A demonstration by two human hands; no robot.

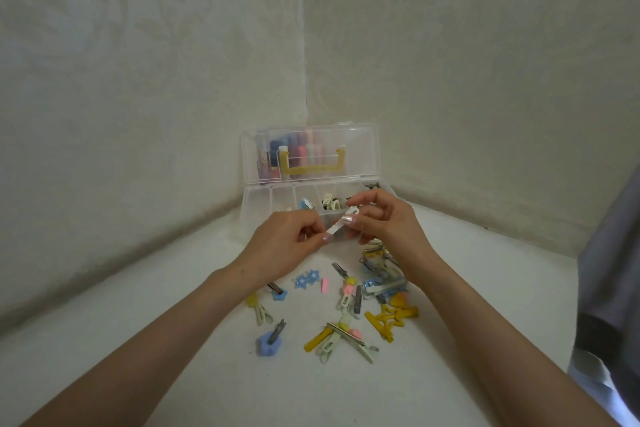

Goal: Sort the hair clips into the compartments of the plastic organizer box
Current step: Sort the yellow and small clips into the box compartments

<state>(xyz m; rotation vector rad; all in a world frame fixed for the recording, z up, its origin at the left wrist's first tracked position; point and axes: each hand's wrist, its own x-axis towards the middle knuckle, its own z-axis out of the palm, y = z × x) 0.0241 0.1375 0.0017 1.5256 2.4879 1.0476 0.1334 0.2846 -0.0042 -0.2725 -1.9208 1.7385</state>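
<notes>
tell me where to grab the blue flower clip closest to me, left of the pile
Likely by the grey metal bar sticking out of the blue flower clip toward the box. Pinch its long sides from above: it lies alone on the white surface with bare space around. The left hand is nearer, once it frees the white clip it pinches with the right hand.

- The organizer box (254,208) stood at the far end of the table (156,340), in the corner where two walls met; its lid (360,152) stood open, upright behind the compartments;
- a few sorted clips (327,203) lay in the middle compartments;
- the left hand (284,250) and right hand (388,222) met over the box's near edge, each pinching one end of the held clip (339,226) between them;
- the loose clips (389,319) lay scattered on the table before the box, between the forearms; they lay thickest beneath the right wrist.
</notes>
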